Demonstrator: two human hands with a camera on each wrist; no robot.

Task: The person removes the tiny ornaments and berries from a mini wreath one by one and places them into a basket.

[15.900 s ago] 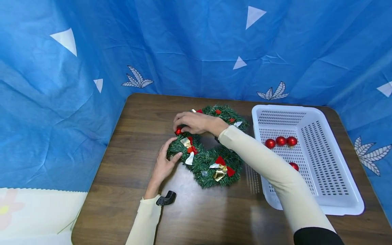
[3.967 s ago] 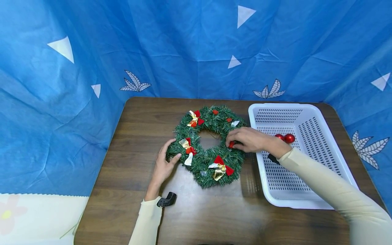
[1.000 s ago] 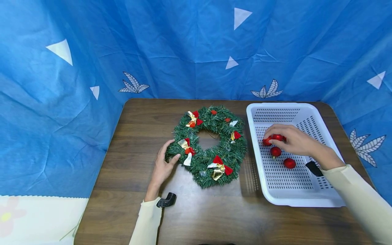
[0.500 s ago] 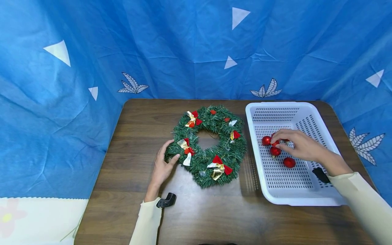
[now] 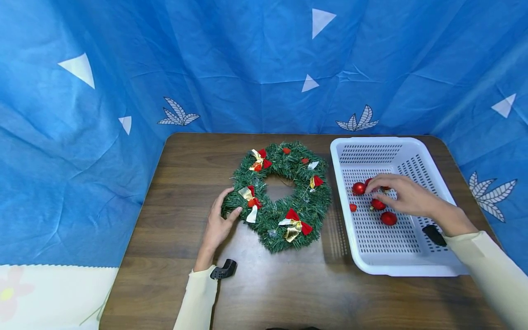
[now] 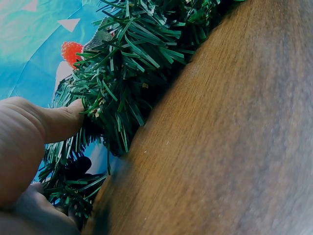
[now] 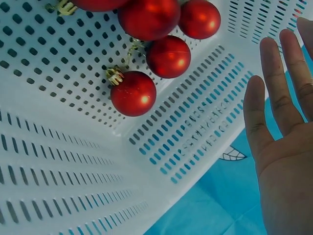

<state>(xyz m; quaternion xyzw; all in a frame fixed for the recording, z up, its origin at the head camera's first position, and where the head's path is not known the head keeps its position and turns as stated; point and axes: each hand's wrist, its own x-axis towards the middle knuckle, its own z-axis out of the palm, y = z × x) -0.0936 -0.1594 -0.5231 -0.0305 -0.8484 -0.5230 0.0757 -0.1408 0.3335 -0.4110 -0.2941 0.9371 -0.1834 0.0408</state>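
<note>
A green tinsel wreath (image 5: pixel 264 220) lies flat on the table, trimmed with red, gold and white bows and small red berries. My left hand (image 5: pixel 218 225) grips its lower left edge; in the left wrist view the thumb (image 6: pixel 63 120) presses the tinsel and the fingers are partly hidden. Over the white basket (image 5: pixel 396 270) my right hand (image 5: pixel 402 195) hovers with loosely bent fingers and nothing visible in them. Several shiny red baubles (image 5: pixel 388 218) lie in the basket below and around it, partly covered by the hand. A small red berry (image 5: pixel 353 207) lies by the basket's left wall.
The brown wooden table (image 5: pixel 181 183) carries the wreath in its middle and the perforated basket at its right. A blue curtain (image 5: pixel 231 68) with white triangles hangs behind and at the sides.
The right hand has gone from the wreath's right side to the basket. A small red berry has left its fingers and lies in the basket. One bauble shifted right. The left hand stayed put.
</note>
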